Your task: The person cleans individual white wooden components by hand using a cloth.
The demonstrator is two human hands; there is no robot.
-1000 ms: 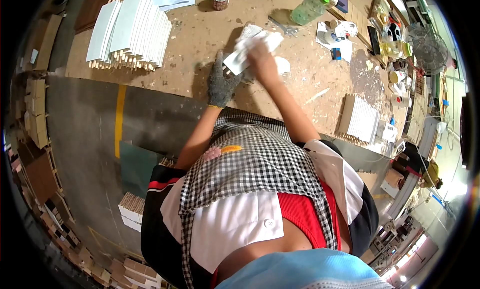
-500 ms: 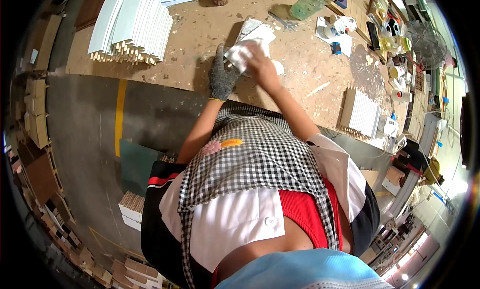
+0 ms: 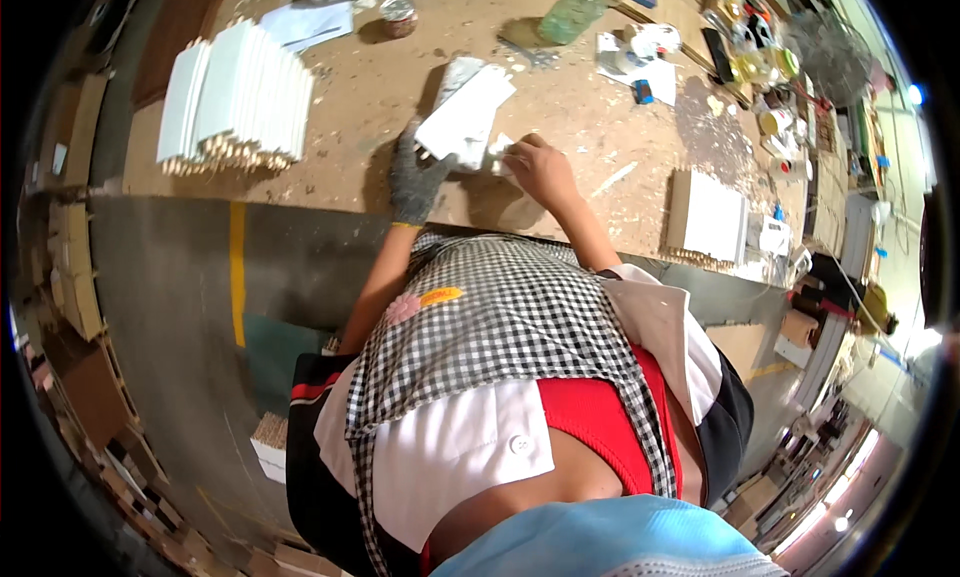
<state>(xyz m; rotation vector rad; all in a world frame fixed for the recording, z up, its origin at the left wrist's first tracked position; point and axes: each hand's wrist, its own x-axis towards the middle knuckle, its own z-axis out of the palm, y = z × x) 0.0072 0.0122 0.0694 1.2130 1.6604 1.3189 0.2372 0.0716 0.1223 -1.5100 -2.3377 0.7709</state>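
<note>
In a dark grey knitted glove, my left hand (image 3: 416, 182) grips the near left end of a white painted board (image 3: 462, 115). The board tilts over a pale, paint-smeared block (image 3: 458, 73) that lies on the workbench. My right hand (image 3: 545, 174) is bare, its fingers pinched at a small whitish piece (image 3: 499, 151) just right of the board's near end. What that piece is cannot be made out, and the fingertips partly cover it.
White slats with wooden ends (image 3: 240, 102) are stacked at the bench's left. Another white stack (image 3: 706, 217) stands near its right edge. Farther back are a small jar (image 3: 398, 16), a green-tinted bottle (image 3: 574, 13), papers (image 3: 308, 24) and a blue item (image 3: 642, 92).
My right hand has come off the white board's face and moved down to its right. The board, blurred before, now shows clearly. The whole view has shifted slightly.
</note>
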